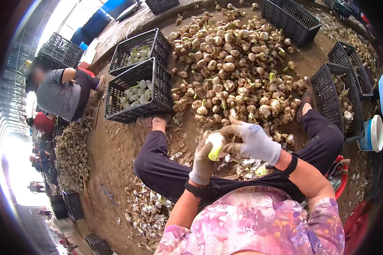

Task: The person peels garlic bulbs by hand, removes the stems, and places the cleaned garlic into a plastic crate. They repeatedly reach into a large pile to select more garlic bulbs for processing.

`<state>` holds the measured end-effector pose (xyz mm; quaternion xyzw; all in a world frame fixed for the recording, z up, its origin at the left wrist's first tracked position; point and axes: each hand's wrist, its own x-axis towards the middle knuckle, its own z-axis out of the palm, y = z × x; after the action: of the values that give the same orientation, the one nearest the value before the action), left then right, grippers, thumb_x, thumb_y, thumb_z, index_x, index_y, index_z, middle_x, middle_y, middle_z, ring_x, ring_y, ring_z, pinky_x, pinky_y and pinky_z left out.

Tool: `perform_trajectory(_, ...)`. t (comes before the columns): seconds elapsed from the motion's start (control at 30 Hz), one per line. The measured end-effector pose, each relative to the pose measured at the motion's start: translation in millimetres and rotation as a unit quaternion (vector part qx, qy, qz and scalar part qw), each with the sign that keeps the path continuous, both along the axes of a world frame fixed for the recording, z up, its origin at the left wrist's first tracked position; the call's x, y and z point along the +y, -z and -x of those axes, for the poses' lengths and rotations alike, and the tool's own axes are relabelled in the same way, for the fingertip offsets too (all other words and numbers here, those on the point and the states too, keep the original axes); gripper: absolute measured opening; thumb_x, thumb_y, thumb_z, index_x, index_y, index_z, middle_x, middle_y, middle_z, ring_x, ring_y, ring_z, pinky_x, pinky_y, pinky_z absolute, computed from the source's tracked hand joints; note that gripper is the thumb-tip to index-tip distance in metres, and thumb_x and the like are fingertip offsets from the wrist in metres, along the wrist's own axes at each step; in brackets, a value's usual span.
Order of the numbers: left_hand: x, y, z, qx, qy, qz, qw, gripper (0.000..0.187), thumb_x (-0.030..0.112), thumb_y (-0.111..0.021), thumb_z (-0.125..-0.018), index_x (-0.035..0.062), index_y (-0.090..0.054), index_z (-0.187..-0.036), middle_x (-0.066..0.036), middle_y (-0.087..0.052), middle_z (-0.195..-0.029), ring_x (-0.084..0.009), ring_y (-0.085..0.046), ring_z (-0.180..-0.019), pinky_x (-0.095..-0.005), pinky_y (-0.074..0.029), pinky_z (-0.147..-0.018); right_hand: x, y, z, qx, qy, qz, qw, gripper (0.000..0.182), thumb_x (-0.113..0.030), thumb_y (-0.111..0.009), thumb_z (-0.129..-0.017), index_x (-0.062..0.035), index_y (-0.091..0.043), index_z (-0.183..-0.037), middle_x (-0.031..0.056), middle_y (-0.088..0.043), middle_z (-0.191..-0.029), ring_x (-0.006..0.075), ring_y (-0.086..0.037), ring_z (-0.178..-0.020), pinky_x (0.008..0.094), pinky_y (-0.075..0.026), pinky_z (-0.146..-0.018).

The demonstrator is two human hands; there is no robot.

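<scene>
We see a round, smooth, pale garlic bulb held up over our lap, just in front of the big heap of knobbly, dirt-crusted garlic on the earth floor. Left hand, in a grey knit glove, is curled closed around the bulb from below. Right hand, in a whitish knit glove, pinches the bulb's top, fingers bent, thumb touching it. Papery husks litter the floor by our knees. Black plastic lattice crates hold peeled white bulbs just beyond our left foot.
</scene>
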<state>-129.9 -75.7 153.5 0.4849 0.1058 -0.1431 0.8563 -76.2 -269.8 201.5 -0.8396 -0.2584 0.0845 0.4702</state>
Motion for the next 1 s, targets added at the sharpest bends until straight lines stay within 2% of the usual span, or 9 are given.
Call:
perform_trajectory(0.07,-3,-4,-1,0.018,-0.005,0.016,1.000,0.050,0.037,-0.053,-0.089,0.0036,-0.052,-0.126,-0.004,-0.064,-0.101,-0.0094,-0.062,-0.075,-0.0196,-0.044,-0.052,5,9,-1,-0.031,0.009,-0.009,0.999,0.044,-0.035,-0.077,-0.078,-0.0046,-0.064,-0.107,0.0125,-0.065,-0.098,0.0231,-0.065,-0.089,0.0303,-0.051,-0.078)
perform_trajectory(0.2,4,1,3,0.040,0.029,0.075,0.996,0.045,0.028,-0.048,-0.093,-0.0017,-0.052,-0.126,-0.009,-0.064,-0.108,-0.0162,-0.062,-0.092,-0.0280,-0.049,-0.077,0,8,-7,0.246,-0.037,-0.165,0.954,0.041,-0.023,-0.082,-0.076,0.0023,-0.063,-0.102,0.0011,-0.065,-0.086,0.0046,-0.056,-0.079,0.0218,-0.048,-0.071)
perform_trajectory(0.27,11,16,6,0.051,0.064,0.107,0.991,0.043,0.023,-0.045,-0.094,-0.0035,-0.051,-0.126,-0.011,-0.063,-0.112,-0.0198,-0.062,-0.102,-0.0326,-0.049,-0.090,-6,9,-15,0.400,-0.036,-0.191,0.896,0.034,-0.021,-0.080,-0.079,0.0012,-0.065,-0.100,0.0025,-0.066,-0.086,0.0059,-0.059,-0.078,0.0224,-0.049,-0.069)
perform_trajectory(0.4,6,8,9,-0.223,0.095,-0.227,0.943,0.045,0.026,-0.048,-0.093,-0.0031,-0.050,-0.128,-0.010,-0.065,-0.111,-0.0197,-0.064,-0.099,-0.0313,-0.052,-0.086,-12,24,-16,0.478,-0.014,-0.264,0.838,0.034,-0.019,-0.077,-0.082,0.0010,-0.065,-0.106,0.0037,-0.067,-0.091,0.0083,-0.062,-0.082,0.0238,-0.052,-0.074)
perform_trajectory(0.53,-2,0,4,0.013,-0.016,0.036,0.999,0.040,0.017,-0.049,-0.091,0.0010,-0.051,-0.127,-0.007,-0.067,-0.100,-0.0162,-0.065,-0.084,-0.0281,-0.053,-0.075,-3,22,4,0.328,-0.007,-0.252,0.910,0.035,-0.011,-0.072,-0.085,0.0031,-0.062,-0.115,0.0044,-0.067,-0.101,0.0093,-0.062,-0.090,0.0238,-0.051,-0.081)
perform_trajectory(0.6,-3,0,1,0.106,-0.044,0.156,0.981,0.043,0.016,-0.051,-0.090,0.0022,-0.048,-0.130,-0.008,-0.066,-0.102,-0.0147,-0.064,-0.083,-0.0265,-0.052,-0.071,9,24,15,0.205,0.104,-0.201,0.952,0.020,-0.008,-0.068,-0.084,0.0026,-0.066,-0.100,0.0102,-0.068,-0.086,0.0149,-0.064,-0.078,0.0269,-0.052,-0.073)
perform_trajectory(0.8,-14,-5,6,-0.125,-0.045,-0.083,0.988,0.067,0.025,-0.057,-0.091,0.0038,-0.026,-0.146,-0.009,-0.055,-0.124,-0.0141,-0.058,-0.097,-0.0237,-0.048,-0.073,21,30,22,-0.042,0.134,-0.046,0.989,0.015,-0.006,-0.062,-0.076,-0.0042,-0.059,-0.091,0.0146,-0.061,-0.080,0.0306,-0.064,-0.072,0.0378,-0.051,-0.064)
perform_trajectory(0.9,-5,12,4,-0.083,-0.100,-0.099,0.987,0.052,0.033,-0.052,-0.096,0.0019,-0.041,-0.136,-0.010,-0.060,-0.116,-0.0160,-0.061,-0.096,-0.0276,-0.050,-0.080,33,27,34,-0.132,0.053,0.026,0.990,0.017,-0.006,-0.059,-0.076,-0.0065,-0.056,-0.092,0.0145,-0.060,-0.080,0.0316,-0.063,-0.072,0.0405,-0.051,-0.063)
perform_trajectory(1.0,-1,20,3,-0.063,-0.125,-0.078,0.987,0.044,0.035,-0.045,-0.101,0.0003,-0.052,-0.127,-0.010,-0.062,-0.109,-0.0156,-0.062,-0.094,-0.0281,-0.050,-0.083,31,63,9,-0.089,0.221,-0.086,0.967,0.009,-0.005,-0.055,-0.082,-0.0027,-0.060,-0.090,0.0190,-0.064,-0.079,0.0323,-0.065,-0.071,0.0390,-0.052,-0.063)
